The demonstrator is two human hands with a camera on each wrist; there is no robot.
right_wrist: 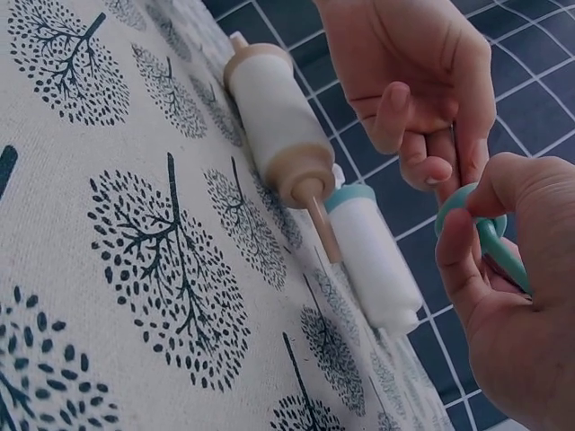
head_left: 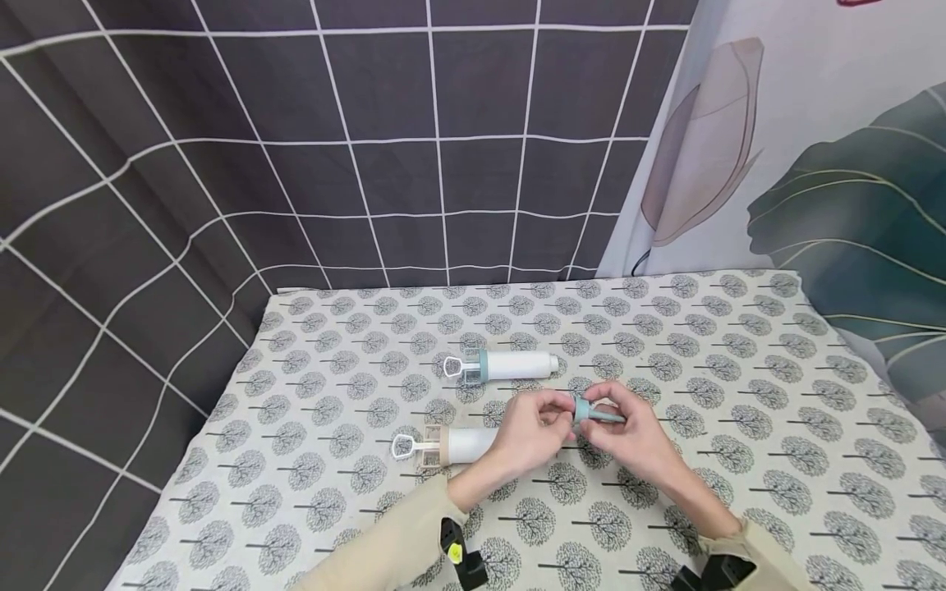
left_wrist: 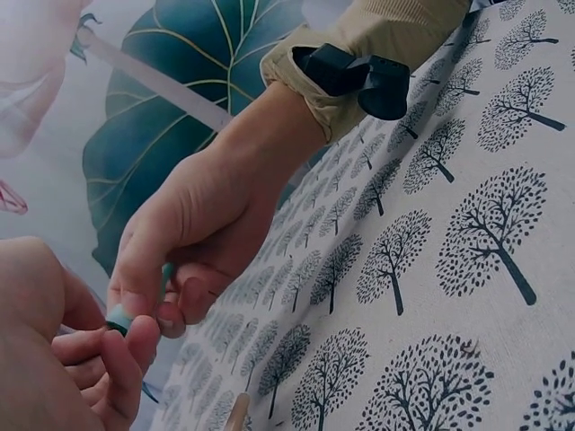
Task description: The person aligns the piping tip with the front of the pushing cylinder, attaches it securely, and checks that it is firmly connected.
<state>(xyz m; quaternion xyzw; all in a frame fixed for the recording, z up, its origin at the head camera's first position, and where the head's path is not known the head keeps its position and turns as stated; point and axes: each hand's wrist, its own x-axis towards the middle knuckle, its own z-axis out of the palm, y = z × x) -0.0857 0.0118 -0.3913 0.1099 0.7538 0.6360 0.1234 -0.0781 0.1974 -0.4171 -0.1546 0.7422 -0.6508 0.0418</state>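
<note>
Both hands meet over the patterned cloth around a small teal nozzle (head_left: 581, 408) with a round base and a narrow tapering spout. The left hand (head_left: 534, 428) pinches the base side, its fingers curled in. With thumb and fingers, the right hand (head_left: 628, 428) grips the nozzle near the collar, and the spout points right. Beyond the hands lies a white-barrelled syringe (head_left: 521, 364) with a teal collar and no nozzle on its tip. A second syringe (right_wrist: 278, 112), with beige fittings and a beige nozzle, lies by the left hand, partly hidden by it in the head view.
A cloth (head_left: 332, 509) printed with trees covers the table. Behind it hangs a dark gridded curtain (head_left: 384, 180), and a white curtain with leaf print (head_left: 835, 205) hangs at the right. The syringes' pull handles (head_left: 403, 446) point left.
</note>
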